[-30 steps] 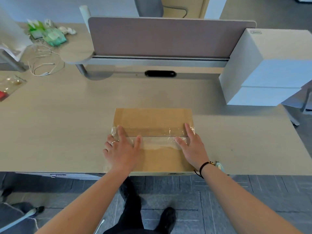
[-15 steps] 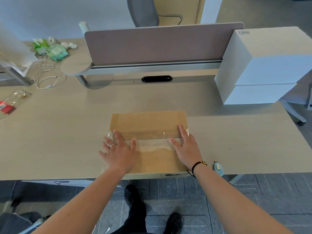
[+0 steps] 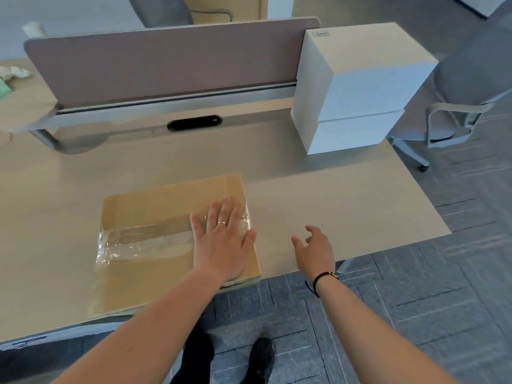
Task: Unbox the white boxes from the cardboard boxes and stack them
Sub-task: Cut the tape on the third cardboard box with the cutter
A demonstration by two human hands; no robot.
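While the left hand (image 3: 223,239) presses flat, fingers straight, on the right end of the taped cardboard box (image 3: 171,231) at the desk's (image 3: 346,206) near edge, the right hand (image 3: 313,249) hovers just beside it, fingers loosely spread, holding nothing. Judgement: keep the box pinned and lift the clear tape (image 3: 144,241) from one end, peeling along the seam. Two white boxes (image 3: 357,90) stand stacked at the far right.
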